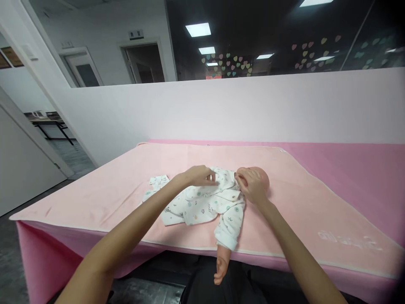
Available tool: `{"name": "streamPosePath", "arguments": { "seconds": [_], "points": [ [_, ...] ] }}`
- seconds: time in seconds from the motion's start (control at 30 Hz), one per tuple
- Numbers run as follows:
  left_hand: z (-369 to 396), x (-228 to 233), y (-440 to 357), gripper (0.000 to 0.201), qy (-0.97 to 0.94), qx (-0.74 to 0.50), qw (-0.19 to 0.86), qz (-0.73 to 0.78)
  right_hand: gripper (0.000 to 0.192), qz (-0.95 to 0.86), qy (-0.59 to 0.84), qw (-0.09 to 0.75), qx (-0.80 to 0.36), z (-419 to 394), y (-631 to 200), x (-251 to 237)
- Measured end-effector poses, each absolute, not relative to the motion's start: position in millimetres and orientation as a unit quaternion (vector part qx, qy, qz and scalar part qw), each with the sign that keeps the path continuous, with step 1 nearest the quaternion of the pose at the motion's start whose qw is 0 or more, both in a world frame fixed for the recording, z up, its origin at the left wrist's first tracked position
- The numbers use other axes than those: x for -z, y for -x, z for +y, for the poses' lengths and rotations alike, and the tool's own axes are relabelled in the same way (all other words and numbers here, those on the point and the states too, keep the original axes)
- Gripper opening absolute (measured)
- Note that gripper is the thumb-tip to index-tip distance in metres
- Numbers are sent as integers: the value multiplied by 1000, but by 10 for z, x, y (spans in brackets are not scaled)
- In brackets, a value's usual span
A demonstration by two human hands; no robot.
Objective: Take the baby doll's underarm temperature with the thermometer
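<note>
Bright ceiling panels (198, 29), soft shadows, wide-angle bending at edges

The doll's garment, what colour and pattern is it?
White garment with small pastel prints, clearest in the head view.

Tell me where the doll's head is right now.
In the head view, the doll's head lies right of centre on the pink towel, just behind the right hand, at the collar end of the white printed garment.
</note>
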State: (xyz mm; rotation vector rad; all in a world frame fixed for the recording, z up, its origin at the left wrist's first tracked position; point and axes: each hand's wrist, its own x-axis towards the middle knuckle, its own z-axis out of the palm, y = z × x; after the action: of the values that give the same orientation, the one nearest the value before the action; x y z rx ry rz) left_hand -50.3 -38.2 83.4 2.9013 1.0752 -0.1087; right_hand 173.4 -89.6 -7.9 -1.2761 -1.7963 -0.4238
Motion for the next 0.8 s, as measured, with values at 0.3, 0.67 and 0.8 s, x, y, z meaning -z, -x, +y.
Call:
{"name": "streamPosePath", "arguments": {
  "seconds": [0.3, 0.67, 0.8],
  "points": [
    [256, 49, 182, 44, -807, -145, -24, 571, 34, -574, 635, 517, 16, -572, -2218, 78],
    [217, 41, 352, 55, -795, -146, 9, 589, 38, -367, 571, 668, -305, -504, -2432, 381],
    [189, 38, 349, 58, -800, -121, -15, 588, 30, -432, 604, 642, -192, -504, -2470, 471]
  ]
}}
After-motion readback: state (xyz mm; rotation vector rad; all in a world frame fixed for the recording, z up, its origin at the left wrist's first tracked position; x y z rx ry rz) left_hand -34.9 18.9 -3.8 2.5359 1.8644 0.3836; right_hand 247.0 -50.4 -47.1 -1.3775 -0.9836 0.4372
